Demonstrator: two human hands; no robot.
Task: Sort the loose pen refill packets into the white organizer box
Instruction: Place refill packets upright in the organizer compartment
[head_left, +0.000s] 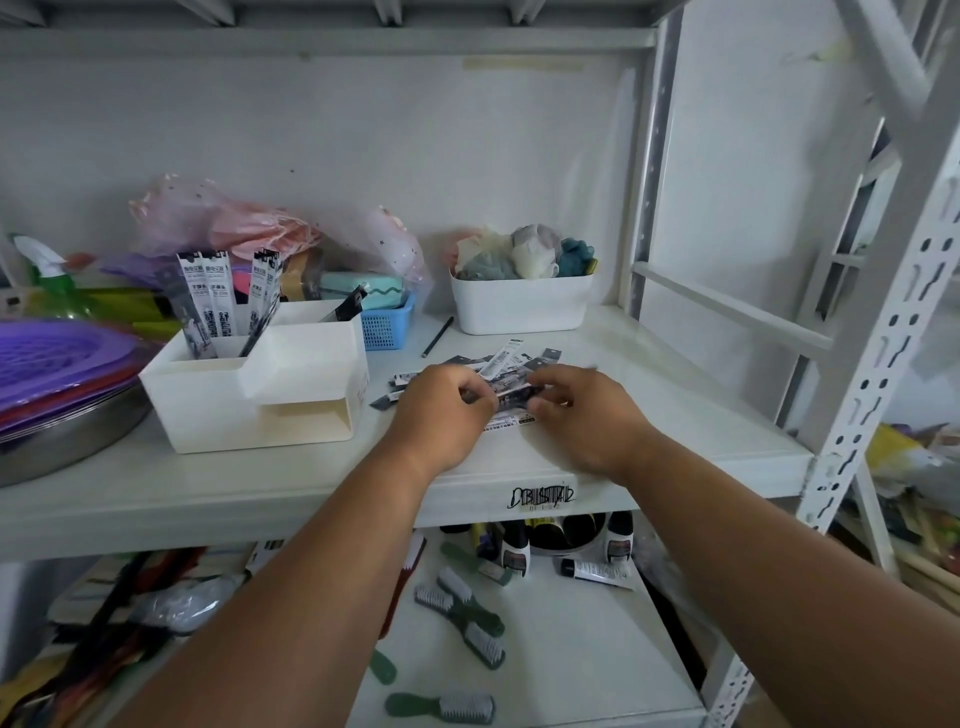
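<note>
Head view: sorting partly done, loose pile remains.

Several refill packets (208, 301) already stand upright in the rear compartments of the white organizer box (249, 400); its front tray looks unfilled. A scattered pile of loose packets (498, 364) lies on the shelf (675, 395) just right of the box. Your left hand (441, 410) and right hand (576, 410) both curl over that pile, each pinching packets between them. Most of the gathering looks left to do.
</note>
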